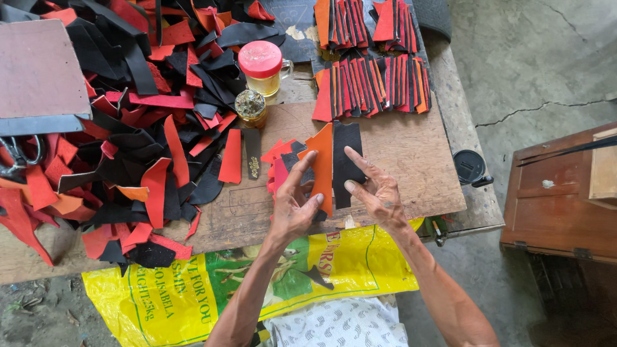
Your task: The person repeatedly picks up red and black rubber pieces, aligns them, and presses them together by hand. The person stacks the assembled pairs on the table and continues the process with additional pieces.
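I am watching the left hand (294, 204) pinching an orange strip (323, 168) along its lower left edge, thumb up the face and fingers curled behind, while the right hand (376, 191) is pinching a black strip (346, 162) from the other side, forefinger stretched up its right edge. The two strips are standing side by side, touching edge to edge, both long axes running away from me — orange on the left, black on the right — so each piece is lying straight ahead of the hand that is gripping it, and neither hand is nearer than the other. Just behind and left of the orange strip a small pile of red pieces (277, 160) is resting on the plywood counter (411, 160). Farther out, two rows of sorted red, orange and black strips (373, 83) are lying beyond the hands, well apart. To the left a red-lidded jar (260, 67) and a small glue tin (250, 106) are standing at the edge of a big heap of offcuts (128, 128) — nothing is lying between the hands and the strips.
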